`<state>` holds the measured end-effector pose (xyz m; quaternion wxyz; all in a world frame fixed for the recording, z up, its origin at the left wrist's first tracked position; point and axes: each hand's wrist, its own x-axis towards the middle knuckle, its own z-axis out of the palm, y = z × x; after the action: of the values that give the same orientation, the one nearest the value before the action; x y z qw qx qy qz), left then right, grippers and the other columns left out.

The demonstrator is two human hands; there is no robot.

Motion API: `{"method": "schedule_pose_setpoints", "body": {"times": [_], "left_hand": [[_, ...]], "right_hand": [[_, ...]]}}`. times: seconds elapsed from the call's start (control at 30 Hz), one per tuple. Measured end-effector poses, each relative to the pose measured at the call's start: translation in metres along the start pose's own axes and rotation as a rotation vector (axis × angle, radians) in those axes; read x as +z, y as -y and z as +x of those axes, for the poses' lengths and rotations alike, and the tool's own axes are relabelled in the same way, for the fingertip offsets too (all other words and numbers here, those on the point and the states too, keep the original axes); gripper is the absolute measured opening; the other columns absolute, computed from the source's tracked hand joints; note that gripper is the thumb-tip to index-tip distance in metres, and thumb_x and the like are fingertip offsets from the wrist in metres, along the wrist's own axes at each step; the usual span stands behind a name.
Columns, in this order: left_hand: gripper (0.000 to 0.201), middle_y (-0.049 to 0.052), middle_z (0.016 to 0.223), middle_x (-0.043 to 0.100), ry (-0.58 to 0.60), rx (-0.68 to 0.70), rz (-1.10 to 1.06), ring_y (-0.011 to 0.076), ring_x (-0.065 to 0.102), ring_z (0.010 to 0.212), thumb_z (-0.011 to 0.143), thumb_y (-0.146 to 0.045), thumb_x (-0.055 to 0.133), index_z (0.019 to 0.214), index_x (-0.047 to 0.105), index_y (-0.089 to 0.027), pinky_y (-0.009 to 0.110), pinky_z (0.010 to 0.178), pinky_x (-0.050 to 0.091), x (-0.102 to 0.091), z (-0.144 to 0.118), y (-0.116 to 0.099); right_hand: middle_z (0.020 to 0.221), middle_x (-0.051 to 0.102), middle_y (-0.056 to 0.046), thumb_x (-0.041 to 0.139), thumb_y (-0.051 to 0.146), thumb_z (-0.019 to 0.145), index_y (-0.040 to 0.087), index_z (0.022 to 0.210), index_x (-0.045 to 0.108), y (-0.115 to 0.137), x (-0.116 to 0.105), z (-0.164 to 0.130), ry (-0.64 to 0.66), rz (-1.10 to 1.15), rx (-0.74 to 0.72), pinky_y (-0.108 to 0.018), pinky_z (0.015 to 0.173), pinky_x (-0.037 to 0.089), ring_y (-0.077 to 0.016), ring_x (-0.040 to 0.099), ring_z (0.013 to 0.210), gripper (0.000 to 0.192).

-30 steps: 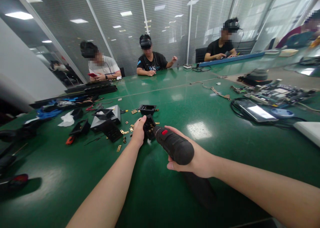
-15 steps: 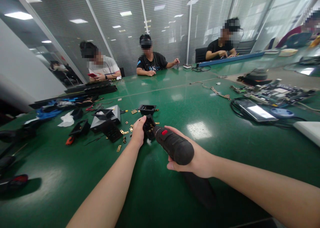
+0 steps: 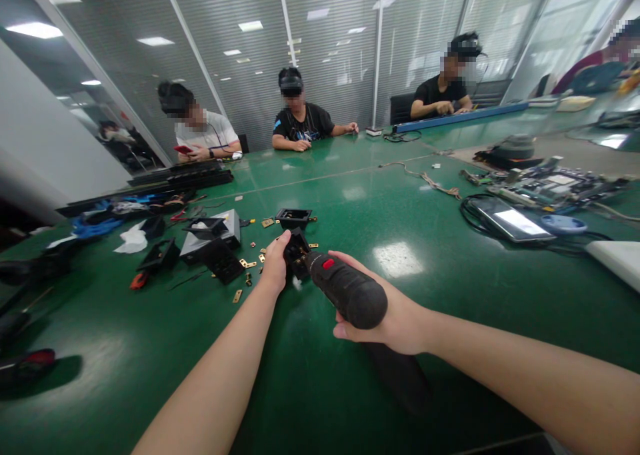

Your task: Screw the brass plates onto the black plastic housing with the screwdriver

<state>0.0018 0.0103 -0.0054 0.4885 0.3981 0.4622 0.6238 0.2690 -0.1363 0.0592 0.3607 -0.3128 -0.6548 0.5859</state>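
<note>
My left hand [image 3: 275,262] grips a small black plastic housing [image 3: 299,239] by its left side, thumb along the top edge. Brass-coloured parts show inside the housing. In my right hand [image 3: 400,312] is a black cordless screwdriver [image 3: 347,288] with a red switch, my fingers wrapped round its handle. Its nose points into the housing's open side; the tip of the bit is hidden there. Just behind stands another black housing [image 3: 294,218]. Left of my left hand lie several small brass plates [image 3: 237,296] and a brass screw-like piece [image 3: 249,279].
A grey box [image 3: 233,227] with black housings on and beside it stands to the left. Crumpled tissue [image 3: 133,238] and tools lie farther left. On the right are a phone-like device [image 3: 513,218] with cable and a circuit board [image 3: 555,182]. Several people sit across the green table [image 3: 465,348].
Almost nothing differs. Both hands keep hold of the housing and the screwdriver in the same position, while the view has shifted very slightly.
</note>
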Motion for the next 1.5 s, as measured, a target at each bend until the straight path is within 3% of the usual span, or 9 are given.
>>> {"method": "schedule_pose_setpoints", "body": {"times": [0.23,0.5,0.77,1.07,1.37,1.5], "left_hand": [[0.072,0.002,0.087,0.078,-0.012,-0.033,-0.016,0.0228,0.071,0.080,0.064,-0.081,0.106,0.094,0.077,-0.021,0.036,0.078,0.058,0.0009,-0.0013,-0.0019],[0.073,0.000,0.086,0.075,-0.024,0.023,-0.013,0.0205,0.068,0.081,0.062,-0.080,0.108,0.094,0.078,-0.021,0.032,0.077,0.056,-0.0005,0.0013,-0.0009],[0.073,0.002,0.086,0.078,0.009,0.000,-0.007,0.0231,0.073,0.077,0.066,-0.082,0.106,0.094,0.077,-0.022,0.035,0.075,0.060,-0.0004,0.0009,-0.0005],[0.070,0.003,0.086,0.078,0.005,-0.008,-0.032,0.0239,0.073,0.079,0.065,-0.077,0.108,0.095,0.078,-0.021,0.036,0.076,0.061,0.0032,-0.0040,-0.0032],[0.055,0.002,0.083,0.076,0.024,-0.014,0.026,0.0245,0.072,0.078,0.058,-0.050,0.107,0.096,0.079,-0.021,0.038,0.079,0.059,0.0028,-0.0078,-0.0086],[0.046,0.002,0.083,0.075,0.005,-0.009,0.053,0.0241,0.070,0.077,0.055,-0.035,0.094,0.097,0.080,-0.020,0.037,0.077,0.057,0.0005,-0.0057,-0.0056]], "right_hand": [[0.121,0.082,-0.011,0.110,0.040,0.083,0.025,0.195,0.031,-0.0008,0.0002,-0.0004,-0.001,0.006,0.002,-0.056,0.100,0.066,-0.0330,0.082,0.103,0.138],[0.115,0.083,-0.009,0.110,0.040,0.082,0.023,0.194,0.031,-0.0008,0.0003,-0.0002,-0.005,0.004,0.002,-0.053,0.095,0.067,-0.0302,0.081,0.095,0.138],[0.121,0.084,-0.012,0.107,0.039,0.083,0.023,0.191,0.037,0.0006,0.0013,0.0003,-0.012,-0.016,-0.025,-0.052,0.093,0.067,-0.0305,0.081,0.096,0.129],[0.112,0.083,-0.010,0.104,0.040,0.083,0.018,0.193,0.035,0.0051,0.0020,0.0005,-0.021,-0.050,-0.015,-0.051,0.090,0.067,-0.0305,0.080,0.091,0.132],[0.105,0.084,-0.007,0.107,0.039,0.084,0.020,0.195,0.033,0.0047,0.0021,-0.0006,-0.006,-0.059,0.003,-0.054,0.096,0.068,-0.0320,0.083,0.093,0.135],[0.124,0.086,-0.014,0.108,0.037,0.084,0.021,0.195,0.035,0.0049,-0.0004,-0.0001,-0.031,-0.076,-0.026,-0.059,0.108,0.067,-0.0384,0.085,0.116,0.134]]}}
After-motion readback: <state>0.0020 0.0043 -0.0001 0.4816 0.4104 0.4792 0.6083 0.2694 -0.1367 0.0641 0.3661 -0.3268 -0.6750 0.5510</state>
